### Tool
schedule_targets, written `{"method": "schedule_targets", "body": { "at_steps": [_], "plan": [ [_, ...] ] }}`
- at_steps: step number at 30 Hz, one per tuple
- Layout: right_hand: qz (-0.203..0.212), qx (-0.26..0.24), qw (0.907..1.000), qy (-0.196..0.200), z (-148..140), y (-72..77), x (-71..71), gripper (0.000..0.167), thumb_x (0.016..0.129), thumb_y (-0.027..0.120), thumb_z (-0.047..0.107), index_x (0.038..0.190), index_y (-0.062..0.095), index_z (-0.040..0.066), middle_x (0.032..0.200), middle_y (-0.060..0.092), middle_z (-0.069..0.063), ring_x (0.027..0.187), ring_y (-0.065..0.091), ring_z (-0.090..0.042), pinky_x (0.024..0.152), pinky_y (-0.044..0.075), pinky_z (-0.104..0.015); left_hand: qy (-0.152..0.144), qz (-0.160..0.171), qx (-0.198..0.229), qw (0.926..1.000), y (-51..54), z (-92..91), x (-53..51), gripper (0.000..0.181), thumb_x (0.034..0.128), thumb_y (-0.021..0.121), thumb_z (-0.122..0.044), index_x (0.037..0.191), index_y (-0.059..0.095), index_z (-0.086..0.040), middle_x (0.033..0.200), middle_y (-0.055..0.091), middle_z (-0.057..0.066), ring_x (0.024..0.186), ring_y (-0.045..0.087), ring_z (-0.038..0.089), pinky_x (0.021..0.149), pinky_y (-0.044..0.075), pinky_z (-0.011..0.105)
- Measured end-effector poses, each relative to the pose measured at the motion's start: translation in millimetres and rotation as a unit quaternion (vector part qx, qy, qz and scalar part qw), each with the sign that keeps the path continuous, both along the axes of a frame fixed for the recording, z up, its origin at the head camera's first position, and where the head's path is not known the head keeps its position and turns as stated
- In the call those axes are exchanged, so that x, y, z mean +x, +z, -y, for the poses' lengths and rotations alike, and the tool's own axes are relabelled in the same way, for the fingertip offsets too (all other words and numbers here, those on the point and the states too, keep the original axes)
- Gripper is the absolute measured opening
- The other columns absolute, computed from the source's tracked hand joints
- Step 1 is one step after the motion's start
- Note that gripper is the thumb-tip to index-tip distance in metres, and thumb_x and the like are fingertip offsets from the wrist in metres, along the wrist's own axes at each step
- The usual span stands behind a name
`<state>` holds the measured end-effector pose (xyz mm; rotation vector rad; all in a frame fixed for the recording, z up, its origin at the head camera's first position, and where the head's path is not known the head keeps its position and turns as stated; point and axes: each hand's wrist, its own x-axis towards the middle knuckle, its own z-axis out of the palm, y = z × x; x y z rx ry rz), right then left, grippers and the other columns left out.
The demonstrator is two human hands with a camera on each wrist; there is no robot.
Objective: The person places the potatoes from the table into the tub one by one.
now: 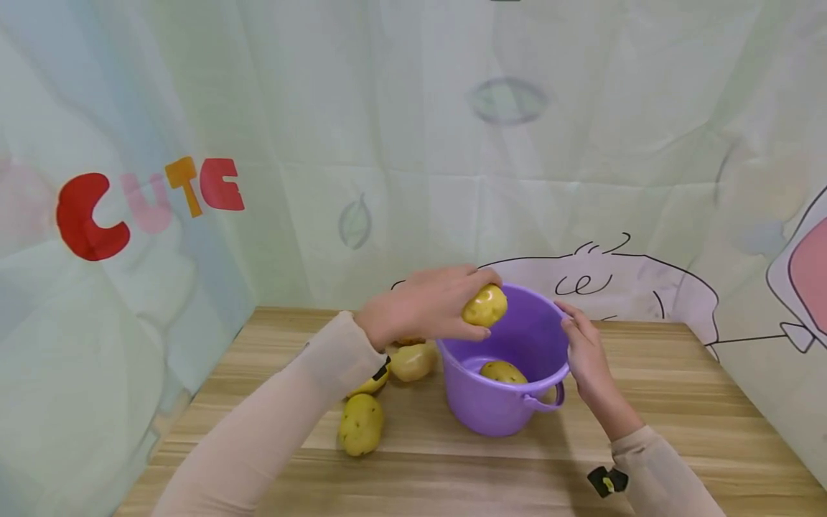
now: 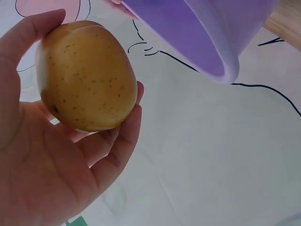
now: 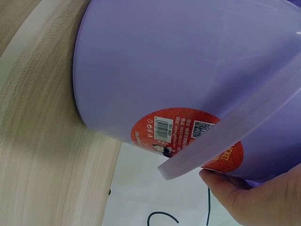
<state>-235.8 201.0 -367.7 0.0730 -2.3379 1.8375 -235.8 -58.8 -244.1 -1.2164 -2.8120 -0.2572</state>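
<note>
Yellow and rounded, a speckled potato (image 1: 484, 306) is gripped in the left hand (image 1: 431, 301), over the left side of a purple plastic bucket (image 1: 486, 409). The right hand (image 1: 586, 353) holds its right side.

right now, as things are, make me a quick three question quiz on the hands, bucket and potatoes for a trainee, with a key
1. Short answer: which hand holds a potato?
2. Pick one: the right hand touches (a) a potato, (b) the bucket, (c) the other hand.
3. True or false: nothing lies inside the bucket.

Key:
1. The left hand.
2. b.
3. False: a second potato shows inside it.
</note>
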Motion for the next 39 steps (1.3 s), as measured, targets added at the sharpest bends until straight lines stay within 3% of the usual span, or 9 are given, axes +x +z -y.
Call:
{"method": "schedule_targets", "body": {
  "at_steps": [14,24,39],
  "plan": [
    [-0.004,0.003,1.0,0.001,-1,0.4,0.3,0.044,0.109,0.028,0.014,0.15,0.037,-0.001,0.151,0.037,-0.025,0.134,0.036,-0.038,0.113,0.026,-0.049,-0.014,-0.009,-0.03,0.9994,2.5,-27.6,-5.8,0.059,0.0885,0.07,-0.048,0.139,0.049,-0.024,0.108,0.054,-0.006,0.087,0.055,0.01,0.065,0.048,0.026],
    [-0.003,-0.008,1.0,0.004,-1,-1.2,-1.1,0.044,0.109,0.028,0.013,0.15,0.037,-0.001,0.151,0.038,-0.024,0.135,0.037,-0.036,0.113,0.027,-0.048,-0.019,-0.012,-0.057,0.9981,1.6,-45.3,-8.9,0.063,0.0882,0.07,-0.049,0.141,0.047,-0.024,0.112,0.053,-0.005,0.092,0.053,0.009,0.07,0.049,0.027],
    [0.002,-0.023,0.9997,0.01,-2,-3.2,-2.3,0.045,0.109,0.027,0.015,0.151,0.035,0.001,0.15,0.038,-0.024,0.133,0.039,-0.036,0.111,0.031,-0.047,-0.014,-0.006,-0.07,0.9974,-2.3,-52.3,-10.5,0.059,0.0901,0.069,-0.048,0.14,0.047,-0.025,0.116,0.052,-0.005,0.097,0.053,0.012,0.073,0.05,0.031]
  ]
}}
